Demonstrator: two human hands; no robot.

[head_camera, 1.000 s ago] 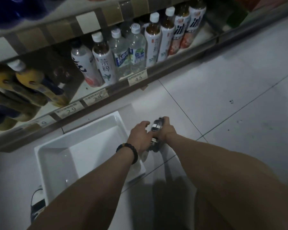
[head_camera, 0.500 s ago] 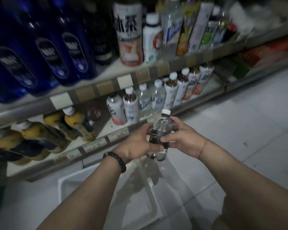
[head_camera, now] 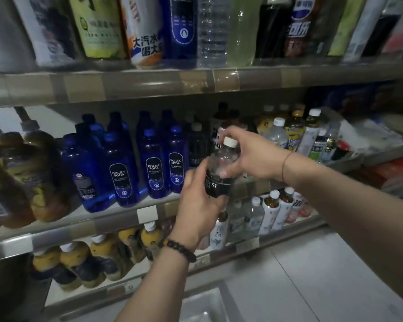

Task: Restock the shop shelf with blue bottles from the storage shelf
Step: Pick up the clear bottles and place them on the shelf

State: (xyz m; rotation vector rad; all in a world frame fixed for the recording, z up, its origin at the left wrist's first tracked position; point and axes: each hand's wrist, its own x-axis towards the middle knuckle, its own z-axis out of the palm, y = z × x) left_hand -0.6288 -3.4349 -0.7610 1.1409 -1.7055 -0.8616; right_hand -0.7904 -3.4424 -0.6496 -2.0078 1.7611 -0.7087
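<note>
Packed blue bottles block the middle shelf; open room lies above their caps.

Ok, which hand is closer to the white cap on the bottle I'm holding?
Right. The right hand holds the bottle right by the white cap; the left hand grips its black label, lower down.

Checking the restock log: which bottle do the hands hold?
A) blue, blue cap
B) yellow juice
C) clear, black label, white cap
C: the bottle gripped by the left hand and right hand is clear, with a black label and a white cap; the blue bottles stand on the shelf.
</note>
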